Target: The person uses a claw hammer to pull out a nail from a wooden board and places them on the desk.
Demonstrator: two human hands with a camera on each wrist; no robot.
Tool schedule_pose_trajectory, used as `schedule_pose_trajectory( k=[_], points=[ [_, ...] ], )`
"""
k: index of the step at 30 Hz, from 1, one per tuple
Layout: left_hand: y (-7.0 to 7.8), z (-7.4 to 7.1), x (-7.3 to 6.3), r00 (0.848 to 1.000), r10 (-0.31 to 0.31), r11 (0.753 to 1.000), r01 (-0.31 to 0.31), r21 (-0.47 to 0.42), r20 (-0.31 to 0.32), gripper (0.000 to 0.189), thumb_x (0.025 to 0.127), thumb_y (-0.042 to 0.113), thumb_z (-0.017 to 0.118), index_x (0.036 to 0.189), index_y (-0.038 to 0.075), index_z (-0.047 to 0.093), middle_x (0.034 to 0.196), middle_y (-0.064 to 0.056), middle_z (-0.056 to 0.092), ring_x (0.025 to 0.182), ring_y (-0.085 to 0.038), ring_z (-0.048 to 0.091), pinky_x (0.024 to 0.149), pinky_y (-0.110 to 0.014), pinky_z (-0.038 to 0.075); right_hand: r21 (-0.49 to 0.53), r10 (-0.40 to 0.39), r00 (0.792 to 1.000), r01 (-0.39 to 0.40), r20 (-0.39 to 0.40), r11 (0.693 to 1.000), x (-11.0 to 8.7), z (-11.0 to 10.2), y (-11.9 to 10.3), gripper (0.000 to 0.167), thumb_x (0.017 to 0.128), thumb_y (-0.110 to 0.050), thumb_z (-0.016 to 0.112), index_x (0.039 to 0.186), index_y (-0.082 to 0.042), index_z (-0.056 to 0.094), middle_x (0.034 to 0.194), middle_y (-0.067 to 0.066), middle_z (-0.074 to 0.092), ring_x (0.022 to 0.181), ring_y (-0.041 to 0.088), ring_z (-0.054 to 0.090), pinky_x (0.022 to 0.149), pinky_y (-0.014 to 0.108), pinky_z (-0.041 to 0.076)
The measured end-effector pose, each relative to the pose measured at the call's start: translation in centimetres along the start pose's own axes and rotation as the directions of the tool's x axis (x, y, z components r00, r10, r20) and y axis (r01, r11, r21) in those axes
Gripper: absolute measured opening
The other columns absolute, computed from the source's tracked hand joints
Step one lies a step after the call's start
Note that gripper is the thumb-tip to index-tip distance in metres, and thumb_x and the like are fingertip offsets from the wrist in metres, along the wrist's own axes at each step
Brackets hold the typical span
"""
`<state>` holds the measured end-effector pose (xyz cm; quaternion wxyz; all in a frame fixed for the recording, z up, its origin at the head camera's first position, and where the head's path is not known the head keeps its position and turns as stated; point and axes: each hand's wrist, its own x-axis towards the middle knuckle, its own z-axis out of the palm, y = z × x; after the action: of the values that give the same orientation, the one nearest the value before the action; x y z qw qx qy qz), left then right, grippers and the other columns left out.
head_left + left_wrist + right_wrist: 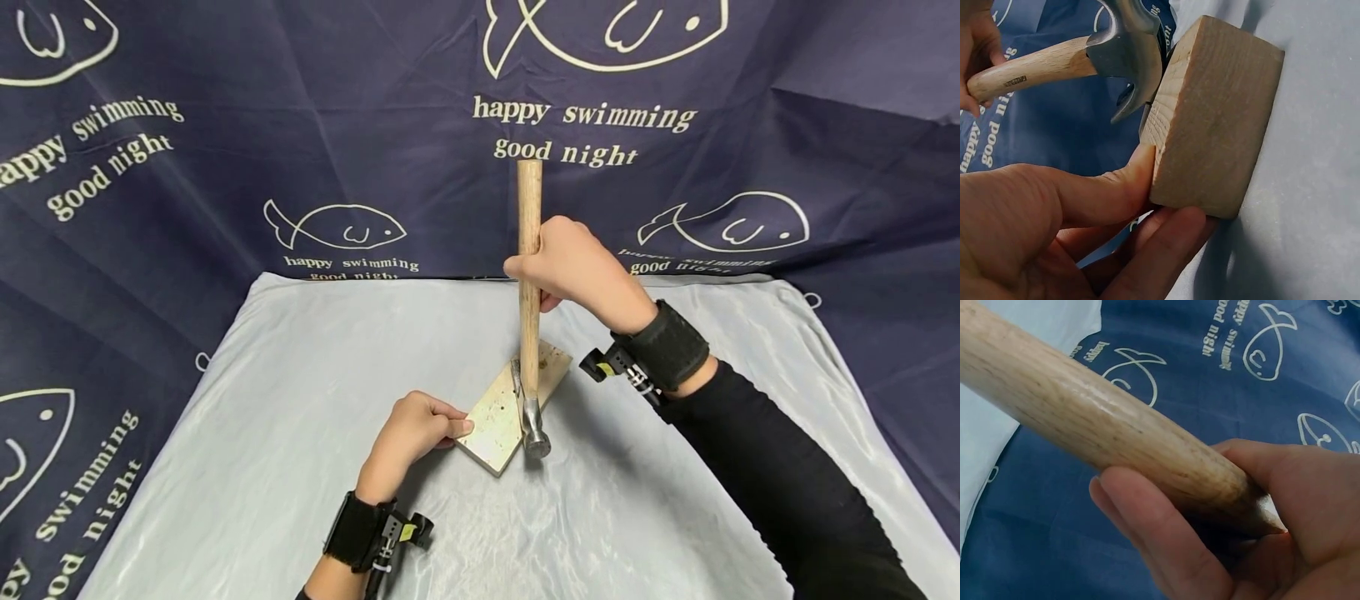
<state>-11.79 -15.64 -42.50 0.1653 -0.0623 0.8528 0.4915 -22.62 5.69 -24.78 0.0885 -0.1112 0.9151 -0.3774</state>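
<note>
A claw hammer (529, 342) with a pale wooden handle stands nearly upright, its steel head down on a wooden block (491, 421). My right hand (585, 268) grips the handle above its middle, fingers wrapped round it. The left hand (411, 429) pinches the block's near left corner, thumb on the top face and fingers against the side. In the left wrist view, the hammer head (1127, 47) lies with its claw against the block's upper face; whether the claw holds a nail is hard to tell. Small dark holes or marks dot the block.
A light, shiny cloth (300, 467) covers the table under the block. Behind and at both sides hangs a dark blue curtain (442, 158) with white fish and lettering. Black straps with small cameras sit on both wrists.
</note>
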Motion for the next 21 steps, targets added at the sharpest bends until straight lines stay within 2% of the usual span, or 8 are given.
schedule_pose_trajectory(
  k=[14, 21],
  points=[
    [0.0, 0.0, 0.5, 1.000, -0.009, 1.000, 0.009, 0.022, 0.011, 0.013, 0.082, 0.022, 0.078, 0.090, 0.012, 0.080, 0.089, -0.002, 0.074, 0.073, -0.015, 0.070, 0.069, -0.031, 0.057, -0.091, -0.067, 0.994, 0.059, -0.086, 0.994, -4.0, -0.1, 0.1, 0.027, 0.084, -0.031, 0.065, 0.068, -0.009, 0.068, 0.061, 0.005, 0.067, 0.057, 0.020, 0.068, 0.051, 0.033, 0.051],
    [0.6, 0.3, 0.2, 1.000, 0.003, 0.998, -0.003, 0.062, 0.009, 0.011, 0.084, 0.019, 0.076, 0.092, 0.011, 0.079, 0.089, -0.003, 0.074, 0.074, -0.016, 0.070, 0.068, -0.031, 0.056, -0.019, -0.068, 0.989, 0.066, -0.132, 0.998, -5.3, -0.5, 1.0, 0.027, 0.083, -0.029, 0.064, 0.068, -0.007, 0.067, 0.063, 0.005, 0.067, 0.058, 0.019, 0.068, 0.053, 0.032, 0.054]
  ],
)
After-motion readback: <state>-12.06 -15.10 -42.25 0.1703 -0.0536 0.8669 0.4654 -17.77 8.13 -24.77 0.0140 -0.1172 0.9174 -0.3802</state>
